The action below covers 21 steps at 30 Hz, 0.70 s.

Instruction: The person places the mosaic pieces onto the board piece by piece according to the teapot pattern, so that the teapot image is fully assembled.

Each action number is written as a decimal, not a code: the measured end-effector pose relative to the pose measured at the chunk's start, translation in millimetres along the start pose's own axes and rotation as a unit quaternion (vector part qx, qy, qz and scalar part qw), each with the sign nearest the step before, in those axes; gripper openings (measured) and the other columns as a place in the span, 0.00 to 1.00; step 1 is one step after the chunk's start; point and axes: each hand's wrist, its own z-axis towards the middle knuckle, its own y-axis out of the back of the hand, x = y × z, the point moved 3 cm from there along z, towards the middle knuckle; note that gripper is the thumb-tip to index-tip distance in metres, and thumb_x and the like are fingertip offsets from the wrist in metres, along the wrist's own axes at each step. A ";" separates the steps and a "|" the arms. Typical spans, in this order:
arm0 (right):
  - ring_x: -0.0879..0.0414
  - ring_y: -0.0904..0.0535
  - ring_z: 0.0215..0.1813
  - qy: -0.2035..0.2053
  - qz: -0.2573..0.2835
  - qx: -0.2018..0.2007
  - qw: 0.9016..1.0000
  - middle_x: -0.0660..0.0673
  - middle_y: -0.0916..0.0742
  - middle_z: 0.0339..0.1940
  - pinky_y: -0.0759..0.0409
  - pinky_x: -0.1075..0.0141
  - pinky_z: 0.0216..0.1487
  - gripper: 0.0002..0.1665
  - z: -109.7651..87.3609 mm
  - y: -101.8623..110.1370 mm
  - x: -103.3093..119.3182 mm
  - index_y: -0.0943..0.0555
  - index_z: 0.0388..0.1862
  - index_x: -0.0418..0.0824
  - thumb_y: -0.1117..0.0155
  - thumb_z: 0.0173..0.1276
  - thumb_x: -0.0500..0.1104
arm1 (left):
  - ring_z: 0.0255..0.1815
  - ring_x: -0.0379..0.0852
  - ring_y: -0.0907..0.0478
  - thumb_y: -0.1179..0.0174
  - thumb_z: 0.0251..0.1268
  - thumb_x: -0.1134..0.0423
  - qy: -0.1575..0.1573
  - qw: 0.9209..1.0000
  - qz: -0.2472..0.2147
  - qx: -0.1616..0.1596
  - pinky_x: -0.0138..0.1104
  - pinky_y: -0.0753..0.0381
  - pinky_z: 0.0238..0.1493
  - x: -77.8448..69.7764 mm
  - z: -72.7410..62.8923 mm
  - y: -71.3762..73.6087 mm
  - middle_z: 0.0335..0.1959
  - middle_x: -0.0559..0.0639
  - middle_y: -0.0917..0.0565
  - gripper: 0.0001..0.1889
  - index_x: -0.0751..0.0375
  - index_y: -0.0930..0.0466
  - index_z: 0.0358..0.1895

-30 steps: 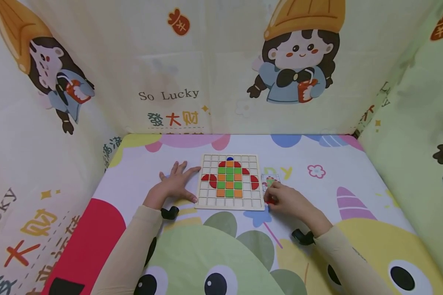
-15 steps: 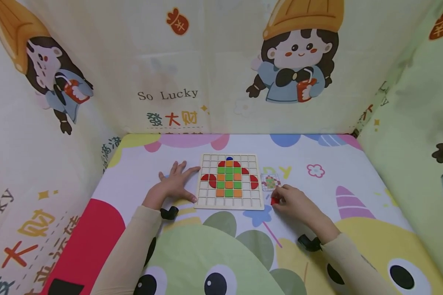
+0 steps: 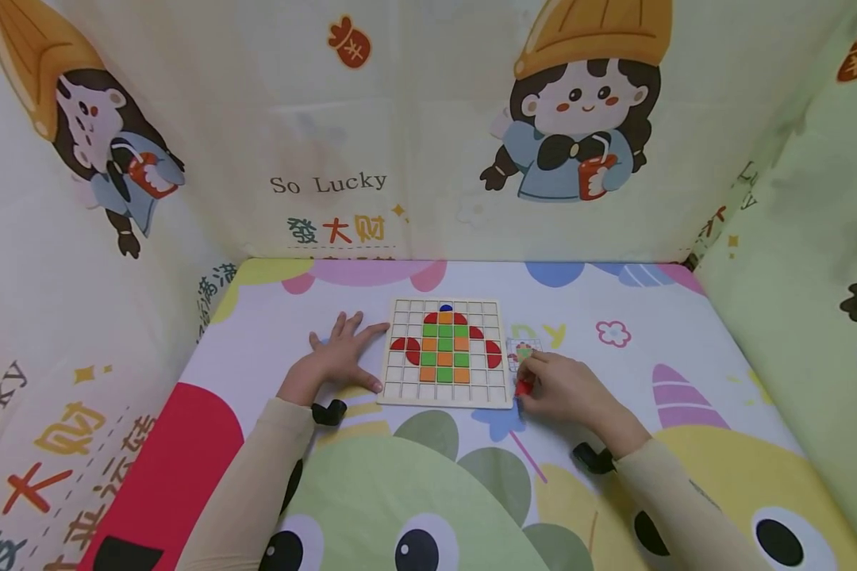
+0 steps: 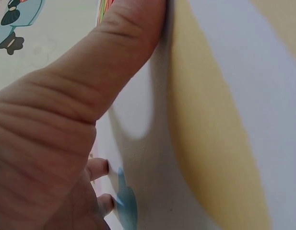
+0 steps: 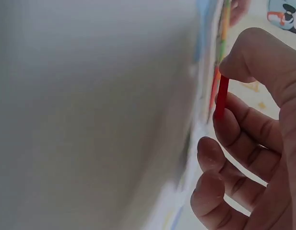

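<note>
A square grid board lies on the table, with red, orange, green and blue pieces forming a teapot-like figure. My left hand is spread at its left side, thumb and index finger at the frame's edge. In the left wrist view the thumb stretches along the tabletop. Beside the board's right edge my right hand pinches a small flat red piece between thumb and fingertips. A small picture card with the same figure lies just beyond that hand, which partly covers it.
The table cover carries printed cartoon animals and shapes. Patterned cloth walls enclose the table at the back and both sides.
My right hand shifted slightly right, uncovering the card, then moved back left toward the board, still pinching the red piece. The left hand and the pieces on the board stayed put.
</note>
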 end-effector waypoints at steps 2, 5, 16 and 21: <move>0.63 0.28 0.32 0.012 0.001 -0.007 1.000 0.58 0.21 0.30 0.25 0.67 0.33 0.12 6.0 1.9 4.2 0.18 0.35 0.52 0.24 0.54 0.49 | 0.84 0.72 0.72 0.19 0.39 0.33 0.001 1.000 0.001 -0.001 0.86 0.68 0.62 0.0 0.3 0.2 0.86 0.62 0.61 0.64 0.32 0.48 0.83; 0.64 0.28 0.33 0.026 0.010 -0.005 1.000 0.58 0.20 0.30 0.25 0.68 0.32 0.10 14.5 2.6 10.1 0.18 0.35 0.52 0.25 0.55 0.48 | 0.84 0.72 0.72 0.20 0.39 0.33 0.001 1.000 0.003 -0.002 0.86 0.68 0.62 0.6 1.2 -0.7 0.86 0.62 0.61 0.64 0.32 0.48 0.83; 0.61 0.27 0.35 0.055 0.005 0.009 0.998 0.56 0.19 0.34 0.26 0.67 0.32 0.11 41.5 -8.3 23.7 0.15 0.38 0.52 0.25 0.57 0.49 | 0.84 0.72 0.73 0.19 0.39 0.33 0.002 1.000 0.003 0.000 0.85 0.68 0.62 0.4 0.3 -1.1 0.86 0.62 0.62 0.64 0.32 0.48 0.83; 0.60 0.26 0.38 0.060 0.014 0.021 0.998 0.56 0.17 0.38 0.22 0.66 0.37 0.12 50.0 -11.4 30.4 0.13 0.42 0.52 0.25 0.59 0.49 | 0.84 0.72 0.73 0.20 0.39 0.33 0.001 1.000 0.004 0.000 0.85 0.68 0.62 0.1 0.0 -0.4 0.86 0.62 0.62 0.64 0.32 0.48 0.83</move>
